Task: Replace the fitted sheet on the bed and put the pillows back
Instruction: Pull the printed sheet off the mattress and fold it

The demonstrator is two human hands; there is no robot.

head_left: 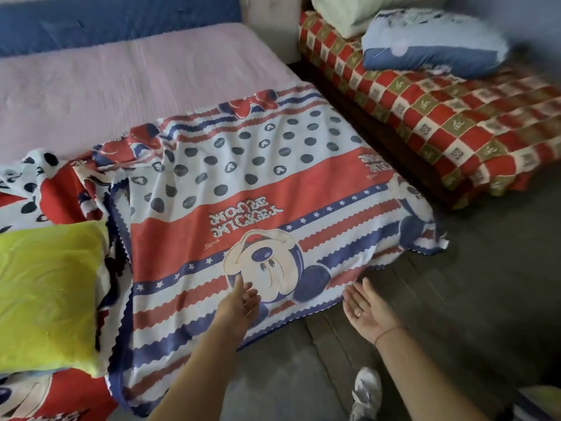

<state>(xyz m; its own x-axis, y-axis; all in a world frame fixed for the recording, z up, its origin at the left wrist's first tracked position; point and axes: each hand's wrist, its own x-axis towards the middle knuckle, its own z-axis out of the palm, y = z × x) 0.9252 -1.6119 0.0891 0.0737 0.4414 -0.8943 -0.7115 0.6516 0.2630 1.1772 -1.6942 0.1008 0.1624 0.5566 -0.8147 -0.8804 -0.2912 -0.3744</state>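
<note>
While over the sheet (243, 189) | left hand (239, 302) open, empty | right hand (368, 308) open, empty

A red checkered cover (425, 110) lies beside the dark floor (470, 284), a sneaker (367, 390) below.

You see a dark grey floor (455, 299) across the lower right of the frame, a blue wall (106, 19) along the upper left, and a second bed (440, 117) under a red checked cover at upper right.
</note>
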